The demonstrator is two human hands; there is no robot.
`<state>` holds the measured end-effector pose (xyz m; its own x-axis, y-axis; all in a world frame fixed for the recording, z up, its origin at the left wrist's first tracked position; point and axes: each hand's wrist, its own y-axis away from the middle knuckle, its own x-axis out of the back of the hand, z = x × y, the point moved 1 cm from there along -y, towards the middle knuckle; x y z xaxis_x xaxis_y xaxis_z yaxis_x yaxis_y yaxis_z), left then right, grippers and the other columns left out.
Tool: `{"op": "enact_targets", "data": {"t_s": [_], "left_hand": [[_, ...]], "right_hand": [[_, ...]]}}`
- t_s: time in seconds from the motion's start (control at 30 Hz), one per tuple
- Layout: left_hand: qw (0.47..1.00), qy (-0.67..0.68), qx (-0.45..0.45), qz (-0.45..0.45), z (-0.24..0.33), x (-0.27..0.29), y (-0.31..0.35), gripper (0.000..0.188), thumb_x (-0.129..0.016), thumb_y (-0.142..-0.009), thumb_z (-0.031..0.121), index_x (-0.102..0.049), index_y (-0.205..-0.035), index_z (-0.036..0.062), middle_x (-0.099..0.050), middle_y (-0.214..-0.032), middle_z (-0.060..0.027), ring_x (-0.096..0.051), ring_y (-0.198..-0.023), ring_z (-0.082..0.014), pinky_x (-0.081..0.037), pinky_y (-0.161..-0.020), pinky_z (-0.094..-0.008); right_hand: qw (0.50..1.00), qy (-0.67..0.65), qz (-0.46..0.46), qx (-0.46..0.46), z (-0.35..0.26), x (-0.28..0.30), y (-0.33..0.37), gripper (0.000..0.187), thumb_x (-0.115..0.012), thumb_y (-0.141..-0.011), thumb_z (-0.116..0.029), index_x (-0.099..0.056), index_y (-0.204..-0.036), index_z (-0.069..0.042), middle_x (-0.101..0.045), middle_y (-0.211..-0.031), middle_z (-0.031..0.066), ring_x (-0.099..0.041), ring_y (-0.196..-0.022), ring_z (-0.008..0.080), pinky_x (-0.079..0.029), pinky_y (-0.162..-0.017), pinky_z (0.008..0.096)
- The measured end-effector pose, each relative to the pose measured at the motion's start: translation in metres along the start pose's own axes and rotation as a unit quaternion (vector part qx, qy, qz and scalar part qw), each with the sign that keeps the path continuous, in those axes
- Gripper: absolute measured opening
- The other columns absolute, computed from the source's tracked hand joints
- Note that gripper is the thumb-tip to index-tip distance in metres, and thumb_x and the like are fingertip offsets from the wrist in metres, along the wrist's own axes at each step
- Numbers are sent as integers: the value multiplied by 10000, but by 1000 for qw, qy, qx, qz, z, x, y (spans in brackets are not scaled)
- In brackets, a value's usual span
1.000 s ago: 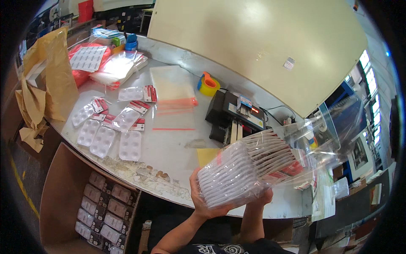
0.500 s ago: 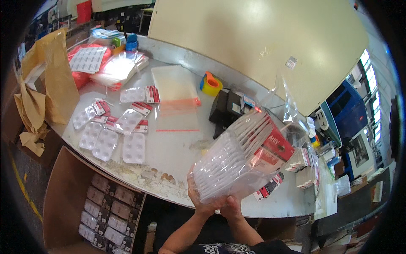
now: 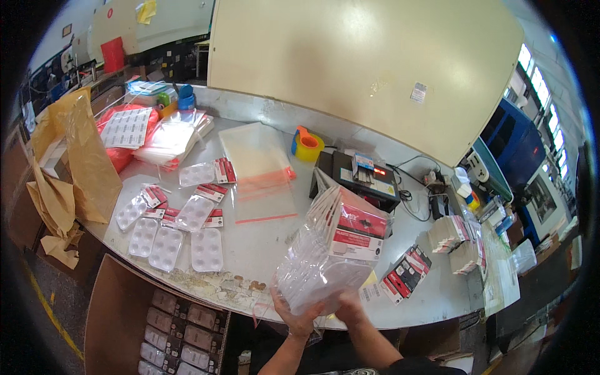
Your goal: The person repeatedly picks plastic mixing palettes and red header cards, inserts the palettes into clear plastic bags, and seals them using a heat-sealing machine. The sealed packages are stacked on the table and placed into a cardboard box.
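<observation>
In front of me is a clear plastic bag packed with a stack of white paint palettes with red header cards. My left hand is wrapped round its lower left side. At the lower right my right hand closes on the bag's bottom; its fingertips are partly hidden. Loose packaged palettes with red cards lie in a group on the left of the table. Flat clear bags with red strips lie beyond the bundle.
An open carton of packed goods stands below left. On the table are a yellow tape roll, a black device with a lit display, red-and-black cards and stacked cards. Brown paper stands at the left edge.
The filled bag has turned more upright and its header cards now face me, shifted a little left. My right hand has moved slightly right along its bottom. The view has tilted up.
</observation>
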<state>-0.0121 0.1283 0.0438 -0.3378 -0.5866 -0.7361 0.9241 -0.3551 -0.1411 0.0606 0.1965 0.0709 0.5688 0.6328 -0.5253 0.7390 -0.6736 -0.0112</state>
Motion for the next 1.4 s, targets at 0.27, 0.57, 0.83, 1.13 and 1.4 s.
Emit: {"op": "enact_targets", "data": {"t_s": [0.27,0.57,0.83,1.13,1.4], "left_hand": [[969,90,207,98,-5,22,7,705,-687,-769,125,-304,-1356,47,-522,-1198,-133,-569,-1046,-263,-483,-920,-387],[940,-62,335,34,5,48,8,363,-540,-973,290,-503,-1207,16,-592,-1079,-63,-563,-1003,-150,-472,-843,-299],[660,-740,16,-129,107,32,29,353,-782,-758,285,-584,-881,20,-544,-704,-65,-583,-563,-192,-482,-554,-303],[725,-635,202,-172,89,64,9,105,-668,-852,118,-646,-879,19,-696,-732,-87,-698,-670,-169,-520,-602,-265],[731,-600,249,-209,90,75,1,140,-680,-847,136,-698,-894,6,-708,-760,-105,-704,-699,-154,-523,-618,-241]], "right_hand": [[991,84,73,-80,34,-18,6,675,-698,-803,-222,-365,-1349,-4,-479,-1280,139,-477,-1182,242,-395,-1000,387],[981,122,76,-128,55,0,6,657,-643,-883,-134,-291,-1414,27,-478,-1318,146,-504,-1184,206,-422,-988,323],[877,472,33,-78,8,42,49,464,-715,-832,-211,-520,-1192,8,-647,-1025,195,-664,-902,278,-530,-749,345],[850,521,-77,32,-9,6,68,120,-689,-822,-168,-653,-862,-61,-656,-778,109,-637,-676,282,-503,-602,348],[797,579,-101,140,52,-18,53,163,-763,-701,-111,-679,-840,-99,-588,-792,36,-604,-723,215,-488,-618,317]]}}
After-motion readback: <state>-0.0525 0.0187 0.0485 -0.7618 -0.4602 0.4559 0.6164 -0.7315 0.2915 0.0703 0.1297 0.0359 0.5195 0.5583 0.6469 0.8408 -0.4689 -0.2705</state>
